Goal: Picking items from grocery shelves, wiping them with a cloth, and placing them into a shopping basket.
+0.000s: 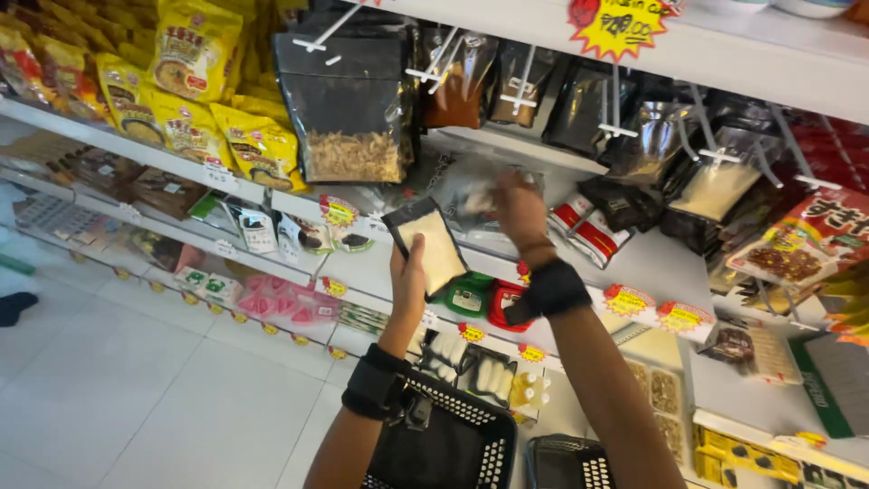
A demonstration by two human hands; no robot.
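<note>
My left hand (407, 282) holds up a small black-edged pouch (428, 246) with a clear window showing pale flakes or powder. My right hand (520, 210) reaches forward into the shelf among clear bags lying on it; its fingers are blurred and whether they grip a bag I cannot tell. Both wrists wear black bands. A black shopping basket (471, 453) hangs from my left forearm below the hands.
Shelving (652, 267) runs left to right with hanging black pouches (353, 100) on white hooks, yellow snack bags (190, 54) at upper left, red tins (587, 231), and yellow price tags along the edges. A second basket (566, 462) sits low. White tiled floor (118, 380) lies to the left.
</note>
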